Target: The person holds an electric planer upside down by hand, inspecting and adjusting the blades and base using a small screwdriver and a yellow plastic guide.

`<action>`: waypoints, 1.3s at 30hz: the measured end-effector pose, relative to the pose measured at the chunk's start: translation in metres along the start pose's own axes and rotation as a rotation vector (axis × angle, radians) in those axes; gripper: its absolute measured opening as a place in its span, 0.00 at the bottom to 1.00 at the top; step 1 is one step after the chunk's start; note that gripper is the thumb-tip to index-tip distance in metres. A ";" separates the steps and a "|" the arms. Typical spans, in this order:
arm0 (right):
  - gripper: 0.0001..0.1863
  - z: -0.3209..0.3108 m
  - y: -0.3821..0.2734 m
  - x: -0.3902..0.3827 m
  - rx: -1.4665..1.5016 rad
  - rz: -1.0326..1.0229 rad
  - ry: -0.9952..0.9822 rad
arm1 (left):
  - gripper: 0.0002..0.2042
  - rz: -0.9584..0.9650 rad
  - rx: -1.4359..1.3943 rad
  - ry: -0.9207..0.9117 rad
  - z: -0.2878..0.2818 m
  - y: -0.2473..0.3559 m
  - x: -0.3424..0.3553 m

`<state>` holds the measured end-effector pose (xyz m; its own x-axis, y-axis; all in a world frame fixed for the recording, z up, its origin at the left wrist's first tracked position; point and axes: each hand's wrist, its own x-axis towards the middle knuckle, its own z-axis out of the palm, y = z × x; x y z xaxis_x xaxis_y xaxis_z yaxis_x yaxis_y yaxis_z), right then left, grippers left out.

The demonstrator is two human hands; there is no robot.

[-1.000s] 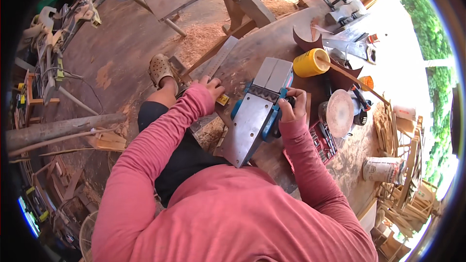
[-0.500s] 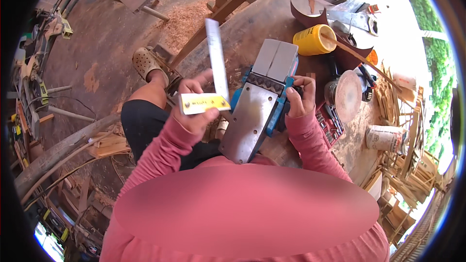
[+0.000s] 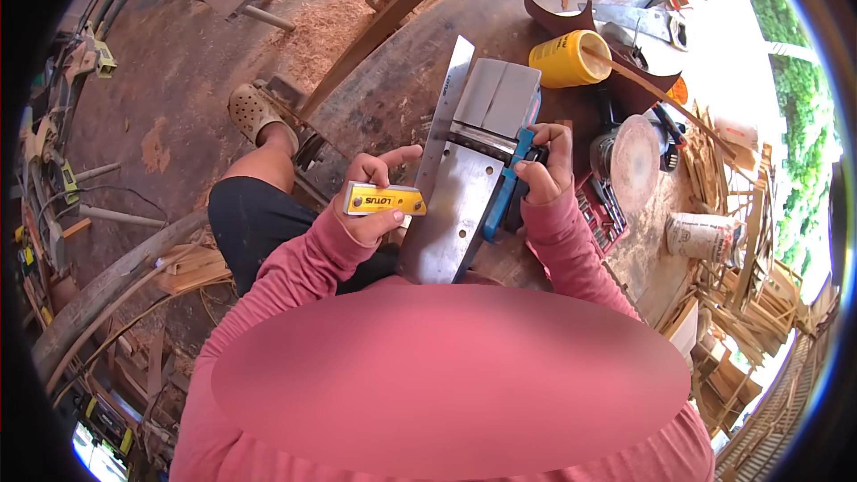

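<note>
My left hand [image 3: 364, 180] grips the yellow handle of a try square [image 3: 375, 199], fingers behind and thumb in front. The square's steel blade slants up along the left side of an electric planer [image 3: 460, 192], overlapping its edge; whether it touches the sole I cannot tell. The planer lies sole up, with a blue body, a grey front plate, a dark cutter slot across the middle and a shiny rear plate with screw holes. On its right side my right hand [image 3: 546, 165] holds the blue body near the cutter, thumb and fingers closed.
On the dark worktable beyond stand a yellow tub [image 3: 567, 61] with a wooden stick, a handsaw [image 3: 656, 25] and a round disc [image 3: 636, 156]. A red tool case [image 3: 600, 219] lies to the right, near a white sack [image 3: 701, 236] and stacked wood strips. Wood shavings cover the floor beyond.
The try square has swung right, bringing its blade from upright beside the planer to a slant along the planer's left side. My left index finger has stretched out. The planer has turned slightly.
</note>
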<state>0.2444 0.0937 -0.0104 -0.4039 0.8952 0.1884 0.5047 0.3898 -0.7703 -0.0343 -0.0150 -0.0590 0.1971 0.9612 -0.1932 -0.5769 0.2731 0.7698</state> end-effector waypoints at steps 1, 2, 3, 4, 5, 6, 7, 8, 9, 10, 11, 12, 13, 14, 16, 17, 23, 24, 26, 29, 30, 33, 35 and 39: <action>0.13 0.001 0.000 0.000 0.062 0.074 0.024 | 0.22 0.011 0.029 -0.023 -0.003 -0.003 -0.002; 0.13 0.002 0.002 0.000 0.125 0.147 0.047 | 0.23 0.024 0.060 -0.044 -0.005 -0.004 -0.003; 0.13 0.004 0.006 -0.002 0.126 0.143 0.048 | 0.23 0.027 0.063 -0.044 -0.004 -0.006 -0.004; 0.13 0.007 0.013 -0.005 0.141 0.136 0.083 | 0.22 0.028 0.034 -0.033 -0.003 -0.007 -0.005; 0.14 0.010 0.012 -0.005 0.158 0.131 0.116 | 0.22 0.026 0.005 -0.018 -0.002 -0.008 -0.006; 0.14 0.010 0.010 -0.004 0.161 0.128 0.115 | 0.22 0.028 0.008 -0.015 0.000 -0.007 -0.006; 0.14 0.010 0.006 -0.004 0.225 0.231 0.126 | 0.22 0.033 0.017 0.003 0.001 -0.006 -0.006; 0.15 0.009 0.001 -0.003 0.287 0.335 0.139 | 0.22 0.036 0.026 0.020 0.002 -0.005 -0.007; 0.15 0.010 0.003 -0.004 0.289 0.334 0.138 | 0.22 0.037 0.028 0.021 0.001 -0.004 -0.008; 0.15 0.010 0.007 -0.005 0.258 0.293 0.136 | 0.22 0.001 -0.080 0.006 -0.001 -0.003 -0.010; 0.15 0.010 0.011 -0.006 0.225 0.252 0.136 | 0.22 -0.036 -0.189 -0.014 -0.003 -0.002 -0.011; 0.15 0.010 0.013 -0.007 0.225 0.251 0.138 | 0.22 -0.036 -0.188 -0.016 -0.002 -0.002 -0.011; 0.15 0.009 0.015 -0.009 0.135 0.169 0.104 | 0.22 -0.056 -0.159 0.015 -0.001 -0.002 -0.013; 0.14 0.009 0.017 -0.008 0.047 0.085 0.068 | 0.22 -0.075 -0.129 0.049 0.001 -0.002 -0.015; 0.14 0.008 0.018 -0.008 -0.023 0.013 0.072 | 0.21 -0.065 -0.138 0.076 0.002 -0.012 -0.019; 0.14 0.008 0.018 -0.008 -0.098 -0.054 0.079 | 0.20 -0.060 -0.150 0.098 0.002 -0.020 -0.019; 0.16 0.013 0.009 -0.008 0.259 0.243 0.149 | 0.17 0.007 0.122 0.050 -0.003 -0.042 -0.013; 0.16 0.013 0.008 -0.007 0.260 0.250 0.153 | 0.17 -0.001 0.123 0.047 -0.002 -0.042 -0.012; 0.15 0.012 0.004 -0.005 0.221 0.221 0.166 | 0.17 0.042 0.113 0.044 -0.002 -0.043 -0.012; 0.14 0.011 0.007 -0.005 0.230 0.246 0.172 | 0.16 0.068 0.047 0.036 -0.003 -0.044 -0.011; 0.13 0.013 0.008 -0.005 0.266 0.274 0.189 | 0.17 0.061 0.039 0.063 0.001 -0.046 -0.010; 0.14 0.011 0.004 0.000 0.021 0.157 0.164 | 0.16 0.059 0.089 0.038 -0.003 -0.044 -0.014; 0.15 0.009 0.003 0.001 -0.037 0.104 0.140 | 0.16 0.061 0.107 0.047 -0.003 -0.044 -0.016; 0.17 0.007 0.004 0.001 0.060 0.144 0.127 | 0.16 0.059 0.103 0.042 -0.005 -0.042 -0.018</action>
<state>0.2408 0.0943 -0.0176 -0.2293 0.9623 0.1465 0.5021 0.2459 -0.8291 -0.0169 -0.0433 -0.0911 0.1308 0.9768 -0.1696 -0.5019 0.2128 0.8383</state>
